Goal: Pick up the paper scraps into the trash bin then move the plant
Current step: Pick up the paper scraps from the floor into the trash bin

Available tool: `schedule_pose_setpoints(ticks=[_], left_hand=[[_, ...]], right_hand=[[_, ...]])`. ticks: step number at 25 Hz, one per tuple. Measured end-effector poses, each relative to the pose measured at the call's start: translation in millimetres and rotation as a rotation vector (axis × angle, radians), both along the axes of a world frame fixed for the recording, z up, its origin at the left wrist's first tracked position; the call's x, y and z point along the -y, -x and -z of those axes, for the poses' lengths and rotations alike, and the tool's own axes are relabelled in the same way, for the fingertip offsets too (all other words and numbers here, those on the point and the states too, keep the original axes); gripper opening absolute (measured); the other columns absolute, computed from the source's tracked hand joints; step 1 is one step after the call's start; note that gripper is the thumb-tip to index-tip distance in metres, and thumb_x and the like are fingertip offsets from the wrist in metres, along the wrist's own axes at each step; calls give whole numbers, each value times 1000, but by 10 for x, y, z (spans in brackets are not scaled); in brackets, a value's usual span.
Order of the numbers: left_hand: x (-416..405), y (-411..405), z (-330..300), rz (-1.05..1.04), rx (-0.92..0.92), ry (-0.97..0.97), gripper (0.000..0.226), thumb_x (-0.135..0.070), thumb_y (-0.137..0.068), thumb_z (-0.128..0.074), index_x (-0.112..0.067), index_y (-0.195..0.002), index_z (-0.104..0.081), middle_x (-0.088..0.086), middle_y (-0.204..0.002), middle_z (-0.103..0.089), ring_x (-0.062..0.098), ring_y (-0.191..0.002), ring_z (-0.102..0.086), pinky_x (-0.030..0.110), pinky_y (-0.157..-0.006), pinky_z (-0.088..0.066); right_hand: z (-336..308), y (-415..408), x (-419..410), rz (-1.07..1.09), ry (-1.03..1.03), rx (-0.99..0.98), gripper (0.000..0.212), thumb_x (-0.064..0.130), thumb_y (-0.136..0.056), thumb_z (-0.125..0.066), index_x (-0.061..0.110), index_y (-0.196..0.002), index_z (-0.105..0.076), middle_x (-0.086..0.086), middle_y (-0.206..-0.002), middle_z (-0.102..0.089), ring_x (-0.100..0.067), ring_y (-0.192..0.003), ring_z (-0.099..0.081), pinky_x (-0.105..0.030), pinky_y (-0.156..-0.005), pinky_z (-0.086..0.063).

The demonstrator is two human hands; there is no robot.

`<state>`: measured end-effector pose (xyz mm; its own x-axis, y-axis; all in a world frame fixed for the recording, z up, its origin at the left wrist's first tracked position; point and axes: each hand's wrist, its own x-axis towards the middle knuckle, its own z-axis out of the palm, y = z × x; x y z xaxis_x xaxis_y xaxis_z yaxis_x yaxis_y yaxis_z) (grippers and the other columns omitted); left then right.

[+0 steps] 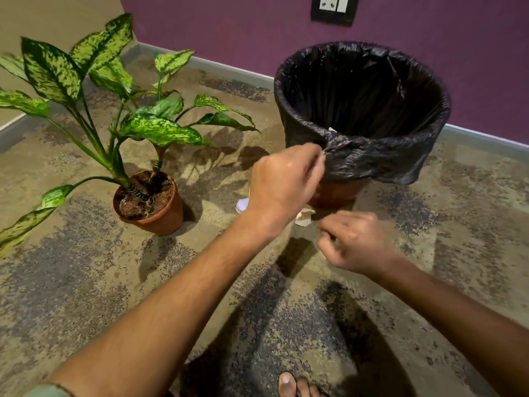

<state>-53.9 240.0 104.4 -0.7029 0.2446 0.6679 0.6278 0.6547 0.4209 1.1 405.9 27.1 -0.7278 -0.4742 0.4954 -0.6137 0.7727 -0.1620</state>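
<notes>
Trash bin [337, 193]: terracotta-coloured body, lined with a black plastic bag [372, 156] folded over the rim; stands upright at the upper right of the frame, mouth open. A small white fragment [332, 129] shows at the inner near rim. Plant [120, 110]: broad green, yellow-speckled leaves, rooted in a brown pot [160, 216] of dark soil, upright at centre left. Paper scraps: one white [242, 204] and one cream [303, 219], on the floor at the bin's base, both partly hidden
</notes>
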Motion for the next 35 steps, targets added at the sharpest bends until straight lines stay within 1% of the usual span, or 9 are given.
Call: schedule_pose_setpoints(ticks=[5,7,9,14,16,19,22,27,35], left_hand=[[-252,370,-397,8,18,209,24,-21,-94,-51,-18,-113,-65,2,-89,-70,27,-79,-67,43,-61,-53],[-271,496,-429,-3,93,342,51,-11,-94,-48,-22,-142,-40,3,-105,-67,28,-89,-65,48,-68,-53],[-188,548,-401,29,125,360,65,-4,-92,-46,-19,-151,-22,4,-117,-63,27,-96,-61,49,-74,-51],[226,437,-59,34,71,77,52,-5,-94,-41,-9,-145,-35,8,-135,-54,24,-117,-53,39,-98,-45],[409,302,224,-11,182,-22,51,-4,-94,-42,-9,-144,-37,8,-134,-55,20,-119,-52,33,-102,-43],[694,96,669,-92,435,90,56,-7,-94,-45,-17,-147,-30,9,-124,-60,23,-107,-58,39,-93,-47],[989,-44,1036,-106,591,318,56,-14,-96,-48,-15,-148,-27,10,-134,-52,24,-120,-50,37,-101,-40],[1274,-119,1310,-157,686,260,60,-20,-95,-53,-9,-148,-26,11,-148,-40,23,-133,-42,36,-112,-34],[1344,-169,1408,-181,757,289,70,-20,-93,-57,-14,-151,-18,6,-153,-32,18,-137,-37,32,-115,-29]], right_hand=[[357,-93,-143,34,-236,273,21,27,-79,-44,19,-73,-63,6,-56,-58,-14,-48,-52,-27,-48,-51],[470,-124,-175,40,-311,345,23,31,-77,-41,22,-71,-62,9,-53,-56,-10,-45,-47,-19,-47,-44],[481,-109,-176,56,-374,395,21,31,-77,-41,23,-68,-58,9,-53,-55,-10,-46,-44,-16,-49,-30],[475,138,-143,248,-409,637,10,30,-91,-42,25,-90,-50,1,-95,-63,-19,-85,-59,-29,-70,-45],[532,265,-113,312,-391,667,30,31,-89,-46,23,-118,-53,-2,-114,-60,-21,-99,-58,-33,-83,-49],[670,467,-52,365,-412,761,68,32,-87,-52,23,-148,-25,-6,-142,-43,-28,-119,-52,-40,-97,-48],[818,674,48,386,-453,813,78,37,-86,-54,31,-151,-12,-6,-154,-31,-31,-122,-52,-40,-98,-48],[967,914,260,359,-396,853,82,42,-86,-58,38,-150,-6,4,-159,-15,-27,-123,-51,-39,-92,-51],[1002,1453,847,364,-217,934,132,58,-50,-86,42,-149,0,-6,-157,-15,-38,-134,-38,-46,-100,-45]])
